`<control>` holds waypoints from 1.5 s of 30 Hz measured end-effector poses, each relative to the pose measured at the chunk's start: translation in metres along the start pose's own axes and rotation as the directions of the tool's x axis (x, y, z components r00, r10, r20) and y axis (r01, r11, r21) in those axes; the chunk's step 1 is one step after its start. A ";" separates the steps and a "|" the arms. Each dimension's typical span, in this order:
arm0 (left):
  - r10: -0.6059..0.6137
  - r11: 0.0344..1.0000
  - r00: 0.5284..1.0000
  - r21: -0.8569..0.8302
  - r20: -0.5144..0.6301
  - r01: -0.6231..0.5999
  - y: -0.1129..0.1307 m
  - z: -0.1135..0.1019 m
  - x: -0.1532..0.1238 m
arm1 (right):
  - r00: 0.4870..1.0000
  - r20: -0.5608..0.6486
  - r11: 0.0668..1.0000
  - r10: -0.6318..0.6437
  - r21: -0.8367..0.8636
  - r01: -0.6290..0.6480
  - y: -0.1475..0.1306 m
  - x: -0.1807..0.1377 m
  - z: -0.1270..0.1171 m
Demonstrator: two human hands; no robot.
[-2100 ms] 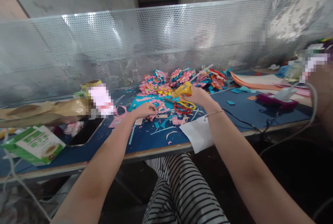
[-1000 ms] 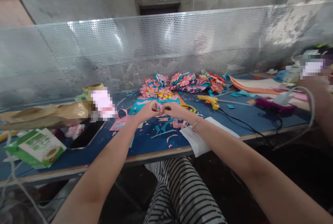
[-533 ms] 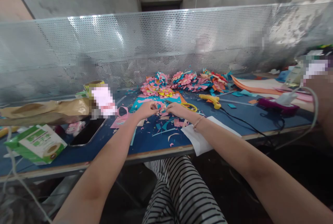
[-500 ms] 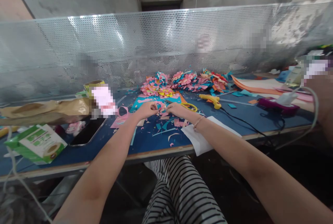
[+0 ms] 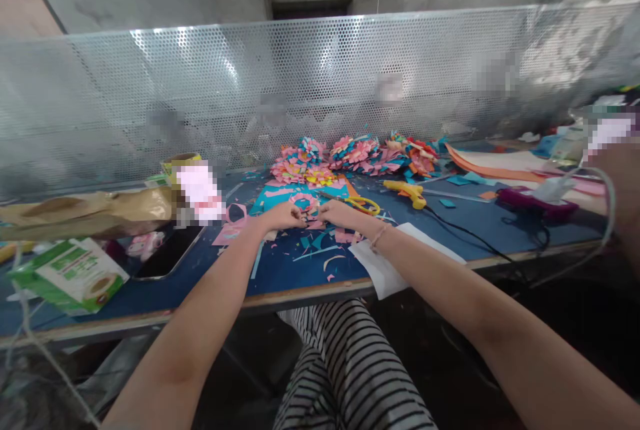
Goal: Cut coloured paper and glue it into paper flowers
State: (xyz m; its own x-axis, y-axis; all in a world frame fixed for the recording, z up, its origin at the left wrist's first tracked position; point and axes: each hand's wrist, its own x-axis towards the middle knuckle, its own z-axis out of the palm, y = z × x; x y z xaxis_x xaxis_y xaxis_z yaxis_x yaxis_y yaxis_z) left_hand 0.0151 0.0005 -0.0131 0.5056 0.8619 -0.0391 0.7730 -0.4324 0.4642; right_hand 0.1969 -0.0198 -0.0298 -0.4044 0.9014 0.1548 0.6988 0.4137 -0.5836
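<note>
A perforated silver metal screen (image 5: 320, 83) backs your blue-topped worktable (image 5: 285, 273). Along the screen lies a heap of pink, blue and orange paper flowers (image 5: 350, 153). Nearer you, a white paper sheet (image 5: 387, 270) overhangs the table edge, and a yellow glue gun (image 5: 406, 191) lies near yellow-handled scissors (image 5: 364, 203). Your left hand (image 5: 281, 215) and right hand (image 5: 341, 213), fingers bunched, pinch opposite sides of a small pink paper rosette (image 5: 305, 205) among the paper scraps at mid-table.

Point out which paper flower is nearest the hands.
The lone pink paper flower, pinched between left hand and right hand at mid-table; the other paper flowers lie piled farther back near the perforated screen.
</note>
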 end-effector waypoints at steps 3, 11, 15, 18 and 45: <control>-0.011 1.000 1.000 0.008 0.014 0.011 0.001 0.000 0.000 | 1.000 0.014 1.000 0.009 -0.028 -0.009 -0.002 -0.001 -0.001; -0.023 1.000 0.999 0.019 0.030 0.022 0.001 0.001 0.002 | 1.000 -0.010 0.994 0.020 -0.111 -0.021 0.000 -0.004 0.001; -0.006 1.000 1.000 0.011 0.024 0.005 -0.001 0.001 0.002 | 0.999 -0.030 0.990 0.030 -0.136 -0.033 -0.002 -0.005 0.002; 0.006 1.000 1.000 0.003 0.014 -0.006 -0.002 0.002 0.003 | 0.999 -0.029 0.988 0.031 -0.147 -0.035 -0.001 -0.005 0.002; 0.043 0.995 0.997 0.092 0.060 -0.049 0.006 0.001 0.003 | 0.999 -0.046 0.972 -0.003 -0.237 -0.007 0.008 0.000 0.008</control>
State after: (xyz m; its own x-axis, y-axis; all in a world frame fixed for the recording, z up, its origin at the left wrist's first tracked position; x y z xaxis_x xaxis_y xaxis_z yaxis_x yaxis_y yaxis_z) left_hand 0.0217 0.0001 -0.0110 0.5606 0.8250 -0.0721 0.7795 -0.4963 0.3822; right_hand 0.1978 -0.0178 -0.0409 -0.3794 0.9049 0.1929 0.8215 0.4254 -0.3796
